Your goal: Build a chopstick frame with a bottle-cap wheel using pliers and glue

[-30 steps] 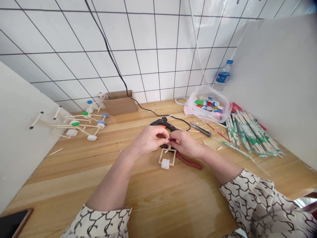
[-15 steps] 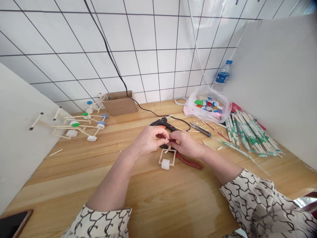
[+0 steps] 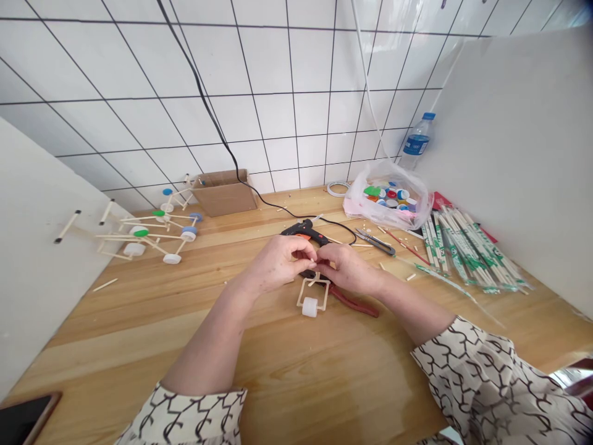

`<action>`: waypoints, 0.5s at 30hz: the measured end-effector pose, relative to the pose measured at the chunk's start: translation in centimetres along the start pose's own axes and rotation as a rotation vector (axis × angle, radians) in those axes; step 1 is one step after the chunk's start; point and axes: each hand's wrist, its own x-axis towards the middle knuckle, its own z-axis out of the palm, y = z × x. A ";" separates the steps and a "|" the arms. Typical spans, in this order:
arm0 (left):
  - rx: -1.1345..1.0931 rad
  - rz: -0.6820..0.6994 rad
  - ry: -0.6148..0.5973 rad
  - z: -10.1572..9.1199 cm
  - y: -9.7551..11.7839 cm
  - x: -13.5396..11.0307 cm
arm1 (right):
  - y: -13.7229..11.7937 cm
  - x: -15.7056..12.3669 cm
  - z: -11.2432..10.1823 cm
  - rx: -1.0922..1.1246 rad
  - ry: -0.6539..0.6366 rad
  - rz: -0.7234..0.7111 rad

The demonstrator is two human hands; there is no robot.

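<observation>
My left hand [image 3: 280,262] and my right hand [image 3: 347,267] meet over the middle of the table, both closed in a pinch with fingertips almost touching. Between them they grip the upper end of a small stick frame [image 3: 327,295], made of pale wooden sticks joined in a square. A white bottle cap wheel [image 3: 309,307] sits on its lower bar. My fingers hide the top of the frame. Just behind my hands lies a black glue gun [image 3: 319,236], partly covered. Red-handled pliers [image 3: 356,303] rest under my right hand and behind the frame.
Stick models with cap wheels [image 3: 157,232] stand at left by a cardboard box [image 3: 225,196]. At right are snips [image 3: 376,243], a bag of bottle caps [image 3: 389,201], wrapped chopsticks [image 3: 477,250] and a water bottle [image 3: 417,141]. A phone [image 3: 30,417] lies at the near left corner.
</observation>
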 end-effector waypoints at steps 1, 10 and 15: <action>0.002 0.001 -0.001 0.0 0.0 0.0 | 0.0 0.0 0.0 0.000 0.000 0.001; 0.008 -0.002 -0.005 0.0 0.1 0.0 | -0.1 -0.1 0.0 0.006 -0.013 0.015; 0.014 -0.003 -0.006 0.0 0.1 -0.1 | -0.1 -0.1 0.0 0.011 -0.017 0.013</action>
